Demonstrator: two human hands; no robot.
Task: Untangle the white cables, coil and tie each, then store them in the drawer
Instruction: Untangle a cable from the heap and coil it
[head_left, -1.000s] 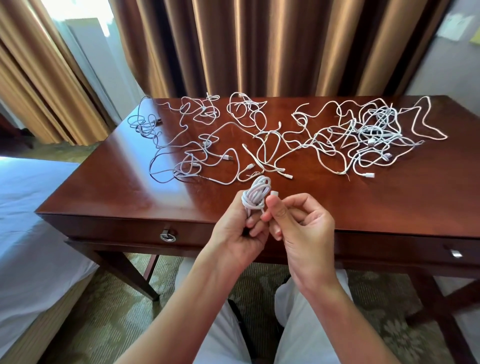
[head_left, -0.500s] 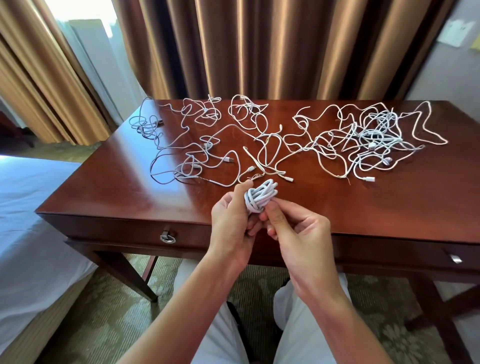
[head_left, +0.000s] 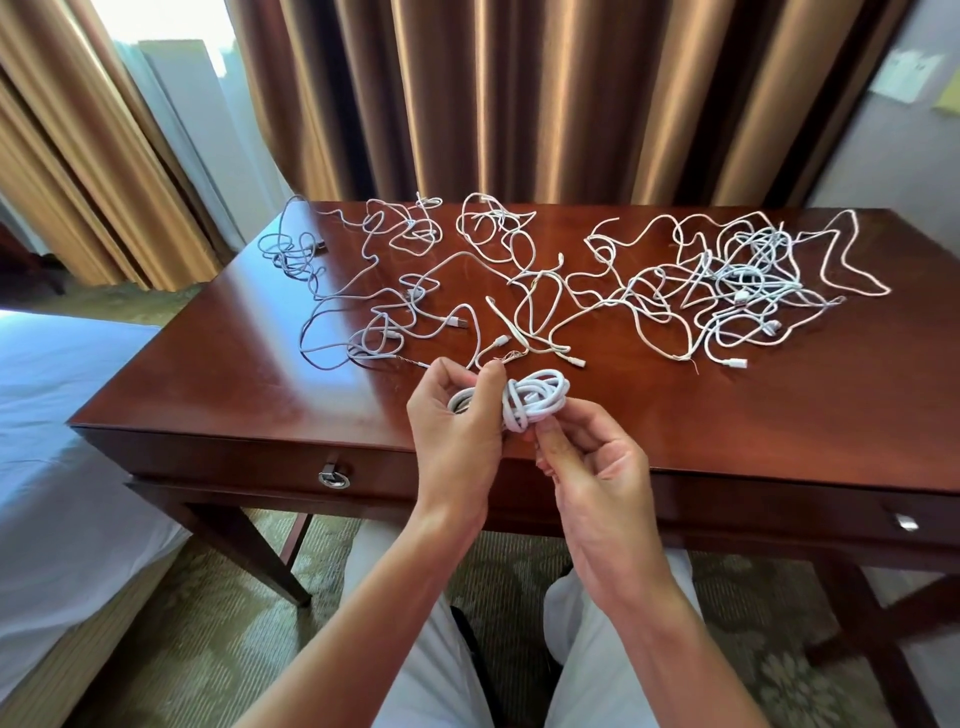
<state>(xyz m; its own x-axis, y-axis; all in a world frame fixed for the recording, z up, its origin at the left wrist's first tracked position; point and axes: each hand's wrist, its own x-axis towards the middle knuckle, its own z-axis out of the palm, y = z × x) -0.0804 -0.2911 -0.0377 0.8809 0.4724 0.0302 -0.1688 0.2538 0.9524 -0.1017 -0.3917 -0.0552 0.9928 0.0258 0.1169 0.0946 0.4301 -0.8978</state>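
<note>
1. White bed sits at the far left, next to the wooden desk.
2. Shut tight is the desk drawer, with its round ring pull hanging in front.
3. Lots of loose white cables lie in a messy tangle on the desktop, from the left part over to the right. A thick knot of cables sits on the right side.
4. Over the front edge of the desk, the left hand curls its fingers and thumb around one end of a coiled white cable.
5. Just beside it, the right hand pinches the bottom of the same coil with thumb and fingertips.
6. A second ago the coil stood up tall in the hands. Now it lies on its side, and a strand goes around its middle like a belt. The hands have also moved a bit farther over the desk.
7. I think this means the coil is being tied now. It looks almost done.
8. Next it can go into the drawer, but the drawer must be opened first.
9. Many cables still wait on the desk, so most of the job is left.
</note>
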